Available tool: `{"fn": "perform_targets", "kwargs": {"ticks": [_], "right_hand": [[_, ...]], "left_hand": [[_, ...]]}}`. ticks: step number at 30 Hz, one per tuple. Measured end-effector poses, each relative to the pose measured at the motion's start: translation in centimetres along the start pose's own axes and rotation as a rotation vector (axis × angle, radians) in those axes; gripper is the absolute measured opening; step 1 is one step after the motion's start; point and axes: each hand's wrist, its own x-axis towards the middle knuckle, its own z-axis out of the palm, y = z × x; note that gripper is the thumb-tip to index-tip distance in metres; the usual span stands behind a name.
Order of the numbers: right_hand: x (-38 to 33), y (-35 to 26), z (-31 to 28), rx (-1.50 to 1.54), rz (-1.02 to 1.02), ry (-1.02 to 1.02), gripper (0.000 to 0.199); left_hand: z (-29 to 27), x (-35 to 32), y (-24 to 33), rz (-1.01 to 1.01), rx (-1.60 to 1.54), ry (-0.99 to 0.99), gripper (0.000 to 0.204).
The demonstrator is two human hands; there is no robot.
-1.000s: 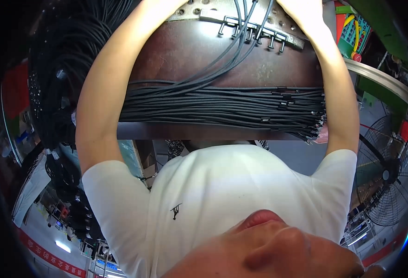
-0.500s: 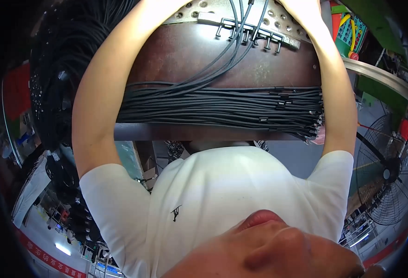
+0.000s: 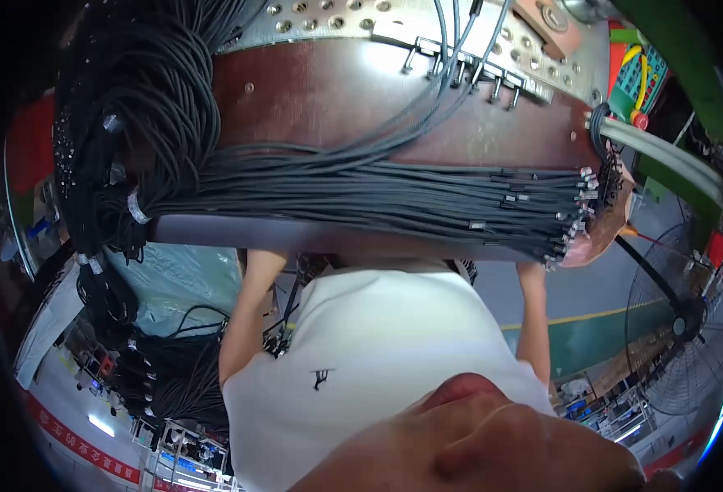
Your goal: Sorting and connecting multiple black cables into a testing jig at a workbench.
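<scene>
Both of my hands are out of sight, hidden under the near edge of the brown tabletop (image 3: 287, 90). My left forearm (image 3: 259, 287) goes in below the edge at left, and my right forearm (image 3: 533, 299) does so at right. Just above them, a wide bundle of black cables (image 3: 345, 193) lies across the table. Its small connector ends (image 3: 579, 209) gather at the right. A few cables curve up from it through a metal rack with pegs (image 3: 460, 70). What the hands touch cannot be seen.
A thick hank of black cables (image 3: 160, 107) hangs at the left, tied with a band (image 3: 137, 207). A perforated metal plate (image 3: 328, 20) lines the table's far side. At the right are a pink sheet (image 3: 603, 238), a pale rail (image 3: 673, 152) and a large fan (image 3: 685, 320).
Both my arms have drawn back from the far side of the table, down below its near edge. The cables on the table look the same.
</scene>
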Motion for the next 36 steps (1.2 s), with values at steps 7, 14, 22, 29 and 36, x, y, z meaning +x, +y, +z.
{"fn": "perform_targets", "kwargs": {"ticks": [7,14,22,29,36], "right_hand": [[1.5,-0.9,0.7,-0.212,-0.088,-0.153,0.036],[1.9,-0.6,1.7,0.152,0.087,-0.060,0.041],[2.3,0.1,2.8,0.114,0.023,0.001,0.042],[9.3,0.4,-10.2,0.512,0.261,0.467,0.019],[27.2,-16.0,-14.4,-0.078,-0.640,0.342,0.045]], "left_hand": [[3.8,2.2,-2.3,0.180,0.033,0.510,0.030],[3.5,1.9,-2.4,0.164,0.174,0.411,0.026],[2.4,3.1,-2.1,0.273,0.140,0.535,0.020],[-4.5,-3.3,5.6,0.359,-0.205,-0.186,0.038],[-6.6,0.0,18.2,1.111,-0.260,0.331,0.054]]}}
